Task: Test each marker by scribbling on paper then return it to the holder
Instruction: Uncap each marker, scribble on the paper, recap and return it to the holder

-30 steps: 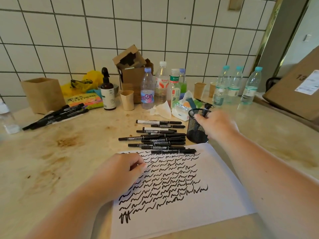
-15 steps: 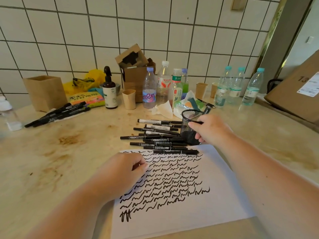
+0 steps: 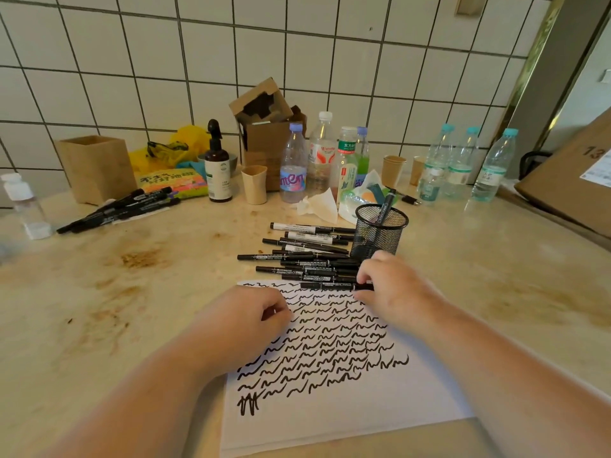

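Note:
A white sheet of paper (image 3: 373,401) covered with black scribbles lies in front of me. Beyond its far edge sits a pile of several black markers (image 3: 307,256). To their right stands a black mesh holder (image 3: 380,231) with one marker (image 3: 386,201) upright in it. My right hand (image 3: 386,289) pinches the right end of the nearest marker (image 3: 327,285), which lies along the paper's top edge. My left hand (image 3: 251,315) rests on the paper's left part, fingers curled under, holding nothing visible.
More black markers (image 3: 119,209) lie at the left near a wooden box (image 3: 96,166). Bottles (image 3: 294,166), paper cups (image 3: 254,183), a spray bottle (image 3: 216,166) and a cardboard box (image 3: 267,127) line the tiled wall. A large carton (image 3: 572,180) sits at the right.
My right hand left the mesh holder's rim, where a marker now stands, and came down and toward me onto the nearest marker. My left hand stayed on the paper.

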